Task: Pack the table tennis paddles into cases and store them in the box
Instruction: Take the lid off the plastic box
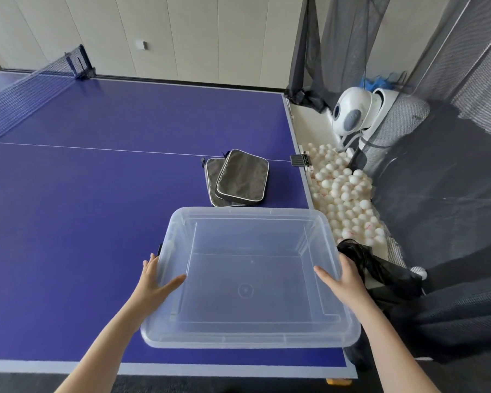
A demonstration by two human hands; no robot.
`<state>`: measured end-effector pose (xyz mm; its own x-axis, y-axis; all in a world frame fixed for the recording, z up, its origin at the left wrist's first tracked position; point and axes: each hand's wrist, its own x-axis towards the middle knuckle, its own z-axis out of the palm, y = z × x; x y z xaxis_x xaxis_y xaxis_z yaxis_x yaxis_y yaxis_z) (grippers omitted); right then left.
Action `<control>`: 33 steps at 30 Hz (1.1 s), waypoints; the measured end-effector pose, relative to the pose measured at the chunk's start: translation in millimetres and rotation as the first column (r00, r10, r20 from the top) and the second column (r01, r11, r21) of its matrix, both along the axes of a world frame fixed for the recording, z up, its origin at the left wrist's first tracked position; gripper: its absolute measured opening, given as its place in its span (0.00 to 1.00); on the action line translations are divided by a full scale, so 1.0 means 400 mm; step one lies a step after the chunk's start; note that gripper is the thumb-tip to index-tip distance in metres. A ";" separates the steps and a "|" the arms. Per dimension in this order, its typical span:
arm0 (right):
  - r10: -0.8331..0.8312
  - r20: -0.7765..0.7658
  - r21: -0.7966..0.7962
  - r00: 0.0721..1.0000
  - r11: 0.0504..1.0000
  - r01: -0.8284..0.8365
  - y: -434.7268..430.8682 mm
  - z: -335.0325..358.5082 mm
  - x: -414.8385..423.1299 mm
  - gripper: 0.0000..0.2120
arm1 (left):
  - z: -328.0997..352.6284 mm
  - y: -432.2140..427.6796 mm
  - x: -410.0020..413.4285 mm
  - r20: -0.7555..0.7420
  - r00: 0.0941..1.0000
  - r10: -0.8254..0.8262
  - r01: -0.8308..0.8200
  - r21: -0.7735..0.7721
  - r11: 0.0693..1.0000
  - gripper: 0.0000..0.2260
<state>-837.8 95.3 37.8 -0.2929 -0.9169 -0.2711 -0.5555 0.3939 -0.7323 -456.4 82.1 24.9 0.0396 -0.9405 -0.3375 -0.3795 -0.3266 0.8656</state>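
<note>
We hold a clear plastic box [247,212] with both hands at the near right corner of the desk [97,208]. The box is rectangular, see-through, with rounded corners and a wide flat rim. The left hand [156,282] grips the left rim, thumb inside, fingers on the outer wall. The right hand [342,279] clamps the right rim the same way. We cannot tell if the box rests on the desk or is lifted.

Just beyond the box lie two flat black fabric paddle cases with pale zip edging: the top case [243,177] lies skewed over the lower case [211,180].

The desk is smooth blue with white lines and a mesh net [20,95] far left. Off its right edge sit white balls [343,194], a glossy white ball machine [352,112] and dark catch netting [451,165].
</note>
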 end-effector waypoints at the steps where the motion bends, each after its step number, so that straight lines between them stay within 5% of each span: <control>1: -0.002 -0.007 0.003 1.000 1.000 0.002 -0.001 0.003 -0.003 0.39 | 0.004 0.001 0.004 -0.004 1.000 0.016 -0.016 -0.003 1.000 0.41; 6: -0.010 0.012 -0.075 1.000 0.997 0.011 -0.021 0.050 0.000 0.38 | 0.076 -0.013 0.019 -0.013 0.998 0.057 -0.058 -0.081 0.995 0.41; 15: 0.000 0.062 -0.076 0.998 0.997 0.005 -0.127 0.134 0.045 0.41 | 0.160 -0.072 0.051 -0.085 0.972 0.218 -0.226 -0.094 0.970 0.13; 33: 0.020 0.154 -0.188 0.988 0.982 0.010 -0.486 0.245 0.501 0.27 | 0.303 -0.350 0.514 -0.084 0.938 0.337 -0.347 -0.173 0.922 0.12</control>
<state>-637.2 -99.1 135.7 -0.2563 -0.9571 -0.1355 -0.4313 0.2387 -0.8701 -250.8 -57.8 146.3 0.3569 -0.9182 -0.1719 -0.2257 -0.2633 0.9379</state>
